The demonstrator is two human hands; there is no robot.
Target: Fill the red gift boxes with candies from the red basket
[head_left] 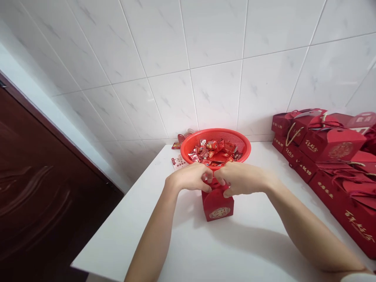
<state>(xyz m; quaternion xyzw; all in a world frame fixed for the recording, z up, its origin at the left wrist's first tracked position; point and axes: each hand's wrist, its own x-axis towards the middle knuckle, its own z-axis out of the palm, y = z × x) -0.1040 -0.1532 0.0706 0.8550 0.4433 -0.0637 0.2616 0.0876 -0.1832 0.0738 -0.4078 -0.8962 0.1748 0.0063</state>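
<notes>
A small red gift box with a gold round emblem stands upright on the white table. My left hand is at the upper left of the box, its fingers curled over the top flaps. From the other side, my right hand bends its thumb and fingers onto the upper right flap. Both hands are closed on the box's top, and part of the flaps is hidden behind them. Just beyond sits a red plastic basket holding several wrapped candies.
Stacked red gift boxes, some with cord handles, line the right side of the table. A printed card and small packets lie left of the basket. A tiled wall rises behind; a dark wooden door stands left.
</notes>
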